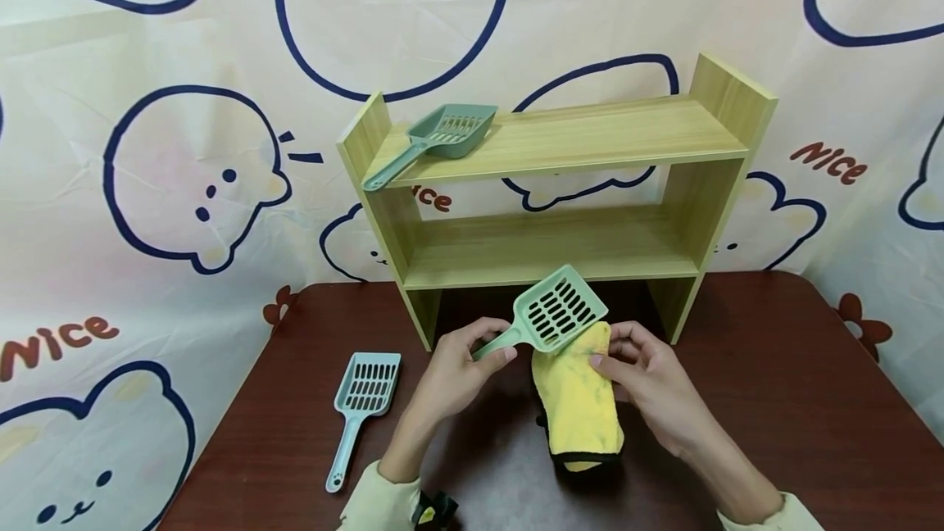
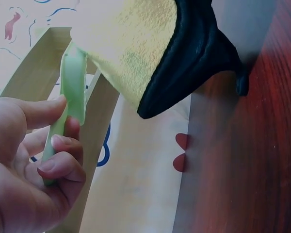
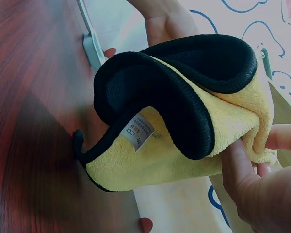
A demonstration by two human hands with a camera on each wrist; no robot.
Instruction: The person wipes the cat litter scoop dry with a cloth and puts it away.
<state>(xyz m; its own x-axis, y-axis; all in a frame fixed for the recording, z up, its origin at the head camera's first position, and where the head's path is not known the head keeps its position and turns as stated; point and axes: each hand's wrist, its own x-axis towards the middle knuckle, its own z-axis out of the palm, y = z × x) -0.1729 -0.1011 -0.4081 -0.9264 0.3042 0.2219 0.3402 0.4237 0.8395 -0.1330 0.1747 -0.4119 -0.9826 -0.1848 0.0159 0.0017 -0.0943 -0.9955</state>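
My left hand [image 1: 463,363] grips the handle of a light green slotted litter scoop [image 1: 559,310], its head raised up to the right before the shelf. The right hand [image 1: 652,383] pinches a yellow cloth [image 1: 578,412] with black edging, whose top edge meets the scoop's head. In the right wrist view the cloth [image 3: 184,111] hangs in folds, showing a dark reverse side and a small white label [image 3: 137,131]. From the left wrist, the scoop's handle [image 2: 58,131] lies between thumb and curled fingers, with the yellow cloth [image 2: 131,43] just beyond.
A pale blue-green slotted scoop [image 1: 363,400] lies on the dark red-brown table [image 1: 280,441], left of my left hand. Another, darker green scoop [image 1: 450,133] sits on the top board of the wooden shelf [image 1: 612,133], its handle over the front edge. A patterned curtain [image 1: 184,310] hangs behind.
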